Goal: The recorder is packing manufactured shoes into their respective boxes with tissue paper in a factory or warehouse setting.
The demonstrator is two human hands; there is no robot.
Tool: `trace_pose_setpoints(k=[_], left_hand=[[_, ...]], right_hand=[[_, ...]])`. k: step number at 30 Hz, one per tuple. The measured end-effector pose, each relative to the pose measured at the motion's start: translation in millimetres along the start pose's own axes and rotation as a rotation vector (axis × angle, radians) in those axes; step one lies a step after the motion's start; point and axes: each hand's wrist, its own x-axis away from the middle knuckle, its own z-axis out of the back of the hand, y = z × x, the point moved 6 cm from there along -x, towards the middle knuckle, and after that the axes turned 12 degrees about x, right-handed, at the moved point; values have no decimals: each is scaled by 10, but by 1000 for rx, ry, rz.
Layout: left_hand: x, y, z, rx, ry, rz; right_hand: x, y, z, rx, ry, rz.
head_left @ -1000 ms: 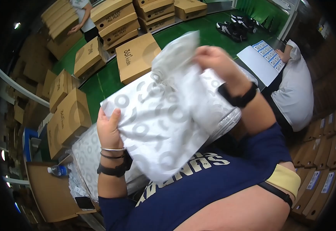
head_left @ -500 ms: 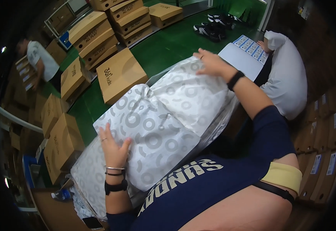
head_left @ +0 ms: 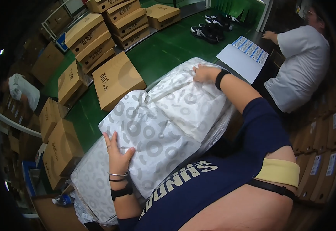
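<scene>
Patterned paper (head_left: 146, 133) is spread over a plastic-wrapped stack (head_left: 92, 183). Its left side is touched by the left hand (head_left: 119, 158), fingers splayed. Far end: right hand (head_left: 206, 74) is seen, fingers curled (grip unclear).

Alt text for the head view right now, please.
The left hand lies, fingers spread, on the left part of ring-patterned white paper; the right hand, fingers curled, is at its upper right. Brown boxes and black-and-white shoes stand beyond on a green worktop; a person in white is at right.
</scene>
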Motion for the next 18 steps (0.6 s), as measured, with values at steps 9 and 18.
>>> trace_pose_setpoints(k=[9,18], left_hand=[[3,6,1,76,5,-4],[8,-14,-18,117,0,-17]], right_hand=[[-172,91,312,413,448,-142],[-432,-24,219,94,390,-378]])
